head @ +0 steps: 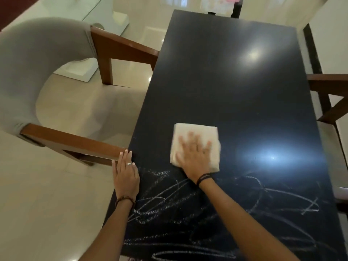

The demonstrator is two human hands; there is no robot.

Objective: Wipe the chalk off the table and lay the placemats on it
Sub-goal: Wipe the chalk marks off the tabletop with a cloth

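Observation:
A long, glossy black table stretches away from me. White chalk scribbles cover its near part; the far part is dark and shiny. A folded beige cloth lies flat on the table just beyond the scribbles. My right hand presses down on the cloth with its fingers spread and straight. My left hand rests flat on the table's left edge, fingers straight, a ring on one finger. No placemats are in view.
A grey upholstered chair with brown wooden arms stands at the table's left side, its near arm touching the table by my left hand. Another wooden chair stands on the right. Pale tiled floor surrounds the table.

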